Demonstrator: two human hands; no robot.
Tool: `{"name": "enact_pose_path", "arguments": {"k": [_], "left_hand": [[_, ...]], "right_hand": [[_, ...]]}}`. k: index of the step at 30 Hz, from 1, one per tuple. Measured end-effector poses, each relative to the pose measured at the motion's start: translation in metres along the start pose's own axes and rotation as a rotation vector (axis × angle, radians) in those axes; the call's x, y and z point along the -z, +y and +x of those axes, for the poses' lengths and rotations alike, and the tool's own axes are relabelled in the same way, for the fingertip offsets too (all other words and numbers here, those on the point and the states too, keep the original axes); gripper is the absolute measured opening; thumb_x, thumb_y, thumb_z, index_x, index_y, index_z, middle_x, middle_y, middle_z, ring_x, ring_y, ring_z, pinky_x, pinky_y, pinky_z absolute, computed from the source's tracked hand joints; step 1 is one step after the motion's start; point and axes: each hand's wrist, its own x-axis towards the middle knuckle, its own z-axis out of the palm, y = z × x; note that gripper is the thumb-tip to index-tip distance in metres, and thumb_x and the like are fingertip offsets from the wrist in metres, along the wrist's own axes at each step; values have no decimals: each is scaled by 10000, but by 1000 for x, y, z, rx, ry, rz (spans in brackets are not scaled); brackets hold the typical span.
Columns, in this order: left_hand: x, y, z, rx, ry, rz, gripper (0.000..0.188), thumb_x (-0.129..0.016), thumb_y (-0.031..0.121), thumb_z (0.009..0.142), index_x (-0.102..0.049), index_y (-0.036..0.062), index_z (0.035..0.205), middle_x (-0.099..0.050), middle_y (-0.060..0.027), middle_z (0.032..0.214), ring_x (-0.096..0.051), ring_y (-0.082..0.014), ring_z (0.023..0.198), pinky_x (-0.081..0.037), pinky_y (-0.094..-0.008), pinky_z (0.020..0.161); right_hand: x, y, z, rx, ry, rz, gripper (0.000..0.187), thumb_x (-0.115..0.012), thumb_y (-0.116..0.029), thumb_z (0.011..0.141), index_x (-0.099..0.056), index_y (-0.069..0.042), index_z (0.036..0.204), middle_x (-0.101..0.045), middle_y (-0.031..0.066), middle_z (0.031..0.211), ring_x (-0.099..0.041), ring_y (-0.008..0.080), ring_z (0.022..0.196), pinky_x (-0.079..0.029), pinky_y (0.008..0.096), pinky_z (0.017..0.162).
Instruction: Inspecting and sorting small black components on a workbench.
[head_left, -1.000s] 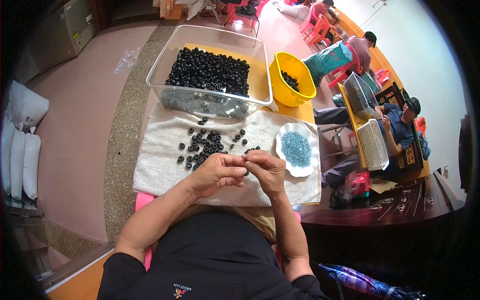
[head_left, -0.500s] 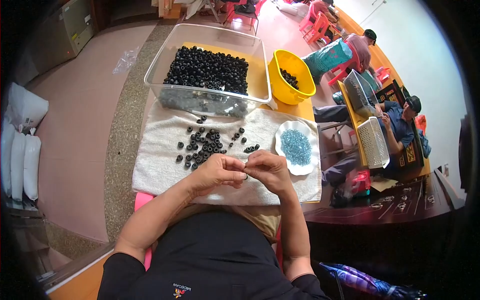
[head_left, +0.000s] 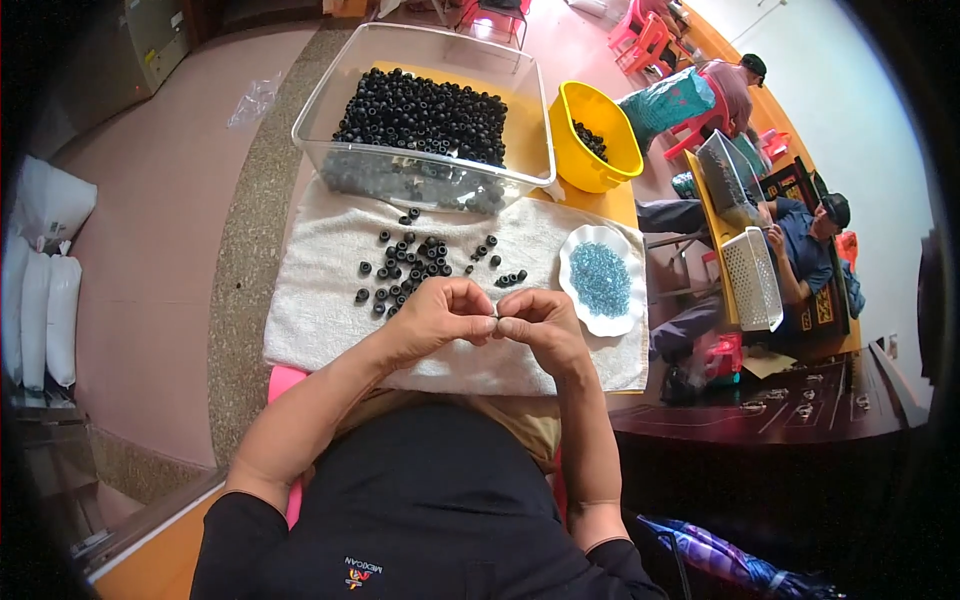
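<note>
Over a white towel (head_left: pixel 325 335) my left hand (head_left: pixel 440 318) and my right hand (head_left: pixel 545 325) meet, thumbs and forefingers pinched together at the tips. Both are closed on something small between the fingertips; it is mostly hidden and too small to name. Just beyond my left hand lies a loose group of small black ring-shaped pieces (head_left: pixel 432 252). A few more black pieces (head_left: pixel 511 278) sit beyond my right hand. To the right of it, a white wavy-edged dish (head_left: pixel 607 325) holds many tiny pale-blue see-through pieces (head_left: pixel 600 278).
A see-through plastic bin (head_left: pixel 425 165) full of black pieces stands at the towel's far edge. Beside it is a yellow tub (head_left: pixel 590 175) with more of them. At right, a person (head_left: pixel 800 245) sits by a white perforated basket (head_left: pixel 752 280). White sacks (head_left: pixel 45 310) stand far left.
My fingertips have drawn together, thumbs now nearly touching. A black ring seen by my left thumb earlier is now mostly hidden. The view has shifted slightly.
</note>
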Motion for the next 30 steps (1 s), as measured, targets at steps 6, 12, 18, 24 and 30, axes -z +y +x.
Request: {"name": "enact_pose_path", "arguments": {"k": [6, 12, 18, 24, 30], "left_hand": [[1, -1, -1, -60, 22, 101, 160, -726, 96, 862, -628, 4, 948, -672, -52, 849, -649, -116, 764, -542, -256, 718], [-2, -1, -1, -78, 52, 132, 142, -720, 82, 862, -626, 6, 936, -671, -51, 846, -649, -111, 765, -541, -251, 717], [-2, -7, 1, -110, 95, 208, 120, -721, 40, 850, -629, 11, 922, -675, -41, 843, -650, -97, 770, -540, -237, 700], [-2, -7, 1, -133, 106, 244, 122, -726, 34, 847, -627, 13, 915, -675, -36, 844, -649, -92, 772, -536, -225, 689], [0, -8, 2, -122, 123, 202, 132, -732, 49, 849, -619, 16, 909, -672, -39, 840, -645, -94, 765, -534, -229, 692]], "right_hand": [[-3, 2, -1, 23, 32, -16, 144, -764, 11, 775, -671, 41, 881, -669, 100, 900, -655, 172, 774, -560, 309, 720], [-2, 0, -4, 84, 46, -191, 172, -737, -80, 846, -691, 45, 956, -706, 95, 849, -670, 141, 779, -537, 264, 730], [-3, -3, -6, -10, 32, -12, 197, -723, -93, 868, -685, 61, 984, -709, 108, 875, -679, 153, 814, -552, 267, 765], [-3, 0, -5, 27, 58, -129, 152, -707, -58, 868, -691, 56, 968, -703, 106, 904, -667, 148, 802, -538, 261, 761], [-5, 10, -1, 283, 107, -334, 102, -717, -30, 842, -701, 37, 917, -680, 83, 904, -619, 134, 856, -489, 266, 756]]}}
